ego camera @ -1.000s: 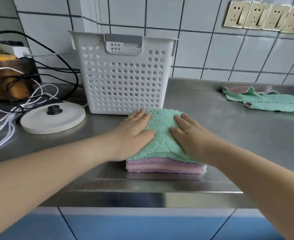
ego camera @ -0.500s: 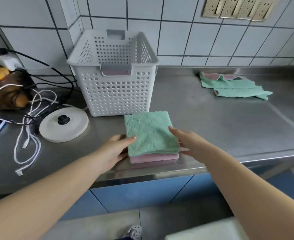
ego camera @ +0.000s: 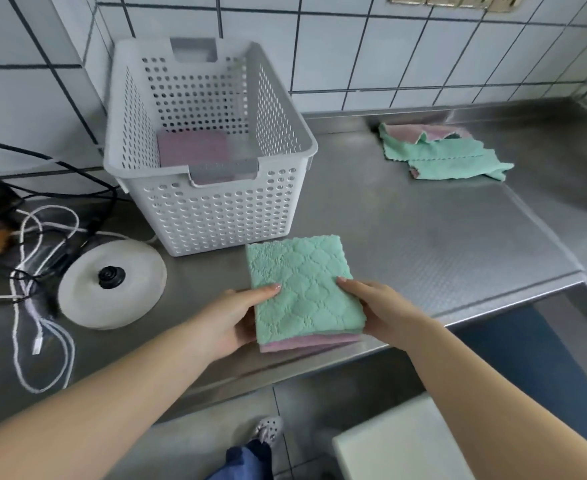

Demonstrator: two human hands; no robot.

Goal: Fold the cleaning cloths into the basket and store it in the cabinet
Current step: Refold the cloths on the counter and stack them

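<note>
Because the folded cloth [ego camera: 304, 289] must lift in one piece, the left hand [ego camera: 231, 318] and right hand [ego camera: 382, 311] grip its sides at the counter [ego camera: 423, 237] edge, the basket [ego camera: 212, 161] (one cloth inside) at 11 o'clock.

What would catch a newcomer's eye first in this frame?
The folded green cloth at the counter's front edge, gripped on either side by the left hand and right hand. Behind it stands a white perforated basket with a folded pink cloth already inside. An unfolded pile of cloths lies far right.
</note>
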